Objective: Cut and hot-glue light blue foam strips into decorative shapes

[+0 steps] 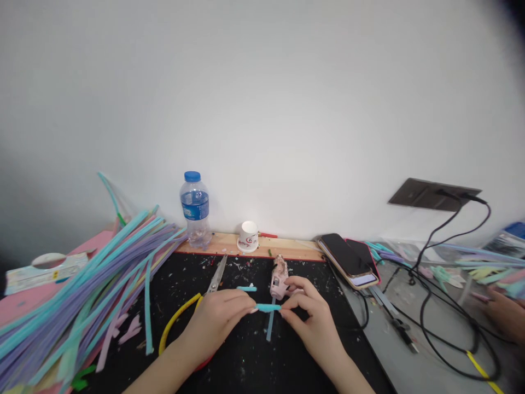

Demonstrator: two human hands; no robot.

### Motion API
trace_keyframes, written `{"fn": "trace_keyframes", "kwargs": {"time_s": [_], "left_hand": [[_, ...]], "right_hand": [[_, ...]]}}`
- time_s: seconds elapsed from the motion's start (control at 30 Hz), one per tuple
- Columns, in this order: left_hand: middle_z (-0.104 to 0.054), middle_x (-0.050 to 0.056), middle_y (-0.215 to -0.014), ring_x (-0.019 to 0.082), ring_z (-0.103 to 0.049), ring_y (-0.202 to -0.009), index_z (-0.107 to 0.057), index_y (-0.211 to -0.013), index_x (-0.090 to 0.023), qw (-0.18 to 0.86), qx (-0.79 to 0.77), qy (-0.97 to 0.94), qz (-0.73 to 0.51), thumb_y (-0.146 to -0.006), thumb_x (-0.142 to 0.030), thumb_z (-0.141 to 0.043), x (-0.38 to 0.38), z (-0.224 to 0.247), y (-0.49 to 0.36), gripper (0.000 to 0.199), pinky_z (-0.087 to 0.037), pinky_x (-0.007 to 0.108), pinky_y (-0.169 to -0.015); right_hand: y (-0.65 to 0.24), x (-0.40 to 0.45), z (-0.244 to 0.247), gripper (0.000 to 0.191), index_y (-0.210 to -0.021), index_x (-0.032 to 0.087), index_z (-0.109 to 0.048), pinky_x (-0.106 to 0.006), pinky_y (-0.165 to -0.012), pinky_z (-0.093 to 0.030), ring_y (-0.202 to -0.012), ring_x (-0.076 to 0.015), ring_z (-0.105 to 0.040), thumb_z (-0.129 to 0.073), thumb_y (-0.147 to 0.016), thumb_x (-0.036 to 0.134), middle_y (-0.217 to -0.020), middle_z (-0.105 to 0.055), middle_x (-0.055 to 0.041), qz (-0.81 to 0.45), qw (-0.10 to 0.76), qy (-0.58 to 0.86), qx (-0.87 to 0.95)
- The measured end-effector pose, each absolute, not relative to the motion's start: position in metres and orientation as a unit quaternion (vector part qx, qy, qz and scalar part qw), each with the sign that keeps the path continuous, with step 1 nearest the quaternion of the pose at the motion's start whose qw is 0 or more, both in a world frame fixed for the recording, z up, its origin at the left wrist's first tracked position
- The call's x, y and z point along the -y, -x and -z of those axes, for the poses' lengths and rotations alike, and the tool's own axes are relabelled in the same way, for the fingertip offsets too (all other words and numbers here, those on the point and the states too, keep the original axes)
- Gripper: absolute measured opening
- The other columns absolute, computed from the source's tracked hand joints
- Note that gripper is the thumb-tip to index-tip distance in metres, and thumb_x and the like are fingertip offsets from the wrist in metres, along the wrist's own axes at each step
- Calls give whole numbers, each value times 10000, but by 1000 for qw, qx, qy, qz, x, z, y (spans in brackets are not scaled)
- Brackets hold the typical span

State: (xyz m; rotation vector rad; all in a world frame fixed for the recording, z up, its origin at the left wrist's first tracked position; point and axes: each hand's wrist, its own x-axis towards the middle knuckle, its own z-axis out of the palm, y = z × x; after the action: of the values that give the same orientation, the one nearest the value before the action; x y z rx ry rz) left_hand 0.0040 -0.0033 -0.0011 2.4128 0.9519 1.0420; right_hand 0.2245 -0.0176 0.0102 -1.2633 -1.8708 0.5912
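Between my two hands a short turquoise fuzzy stick (268, 307) is held level above the black mat. My left hand (225, 313) pinches its left end, and my right hand (305, 312) pinches its right end. Just behind it lies a pink glue gun (279, 282), with a translucent glue stick (270, 326) reaching toward me beneath the turquoise piece. Another short turquoise piece (246, 288) rests on the mat. Scissors with yellow handles (166, 323) lie partly hidden under my left hand and forearm.
Long pastel fuzzy sticks (94, 290) cover the left side. Along the wall stand a bottle (195, 208) and a paper cup (248, 237). Phones (346, 257) and black cables (424, 295) lie right, where another person's hand (506, 312) shows.
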Motion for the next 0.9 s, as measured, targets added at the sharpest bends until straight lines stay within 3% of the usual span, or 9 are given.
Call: {"fn": "trace_keyframes", "kwargs": {"time_s": [0.23,0.4,0.57,0.9], "left_hand": [[-688,22,-813,148,-636,-723,-648,-874,-196,140,-341,-844,-391,-912,-193,-452,1,1,-1,200,-500,239,-682],[-683,10,-828,142,-630,-742,-633,-903,-213,152,-328,-862,-355,-921,-204,-441,6,3,-5,193,-491,233,-687],[-667,22,-799,145,-615,-712,-628,-890,-198,172,-305,-877,-328,-937,-220,-406,8,5,-10,228,-465,238,-649],[-657,17,-785,143,-607,-707,-626,-866,-190,199,-310,-872,-322,-933,-203,-411,8,5,-10,226,-448,232,-649]], "right_hand": [[-231,15,-6,140,-801,212,-617,-322,-820,-486,-1009,-232,-548,-647,-713,108,-1112,-505,-84,-250,435,485,716],[-222,20,-4,278,-953,239,-638,-386,-869,-449,-994,-249,-542,-693,-699,139,-1171,-498,-96,-213,388,465,767],[-211,25,-3,163,-844,218,-685,-352,-813,-458,-936,-227,-546,-624,-758,95,-1111,-544,-89,-212,354,437,799],[-214,24,-8,170,-801,215,-698,-330,-785,-450,-927,-219,-549,-588,-789,86,-1091,-564,-84,-199,350,434,806]]}}
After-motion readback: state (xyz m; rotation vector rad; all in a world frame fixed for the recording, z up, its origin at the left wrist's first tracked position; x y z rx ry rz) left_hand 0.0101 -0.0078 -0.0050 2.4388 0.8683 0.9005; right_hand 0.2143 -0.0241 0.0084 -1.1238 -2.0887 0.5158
